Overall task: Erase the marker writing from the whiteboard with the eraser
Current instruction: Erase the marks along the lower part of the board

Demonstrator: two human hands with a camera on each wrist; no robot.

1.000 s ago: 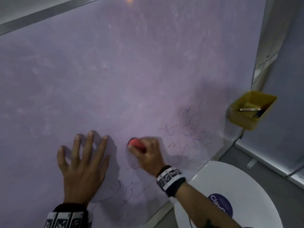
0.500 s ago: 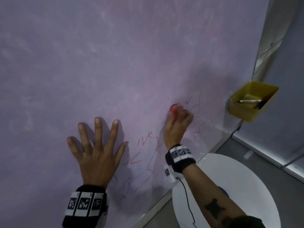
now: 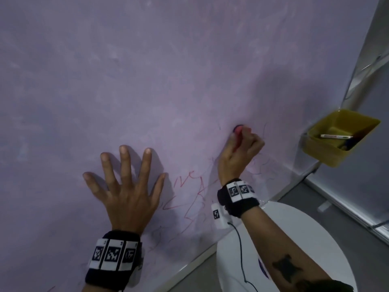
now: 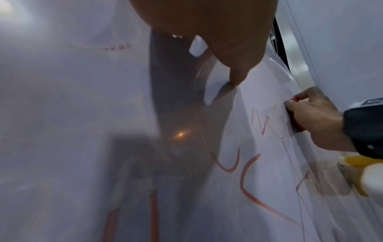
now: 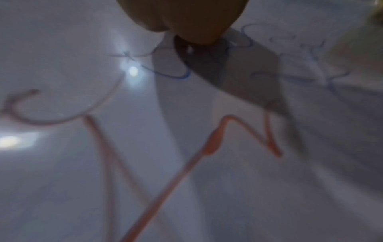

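- The eraser [image 3: 239, 130] is small and red; it lies against the whiteboard [image 3: 147, 81] in the lower right part, just above the remaining writing [image 3: 189, 197].
- The right hand [image 3: 237, 157] curls thumb and fingers round the eraser, pinching it tight, likely so it can bear hard against the board without slipping.
- The red scrawl lies between the two hands and below the right one; fainter blue marks [image 5: 178, 75] show near the right wrist. By my reading the wiping is partway done, with this patch left.
- The left hand [image 3: 126, 192] lies flat on the board, fingers straight and spread, holding nothing; it seems set there to brace the body while the other hand rubs.
- A yellow bin [image 3: 336, 152] hangs at the board's right edge with a marker [image 3: 335, 136] in it, kept within reach yet off the wiping area.
- A white round table [image 3: 315, 239] stands near, below the board's lower right corner.
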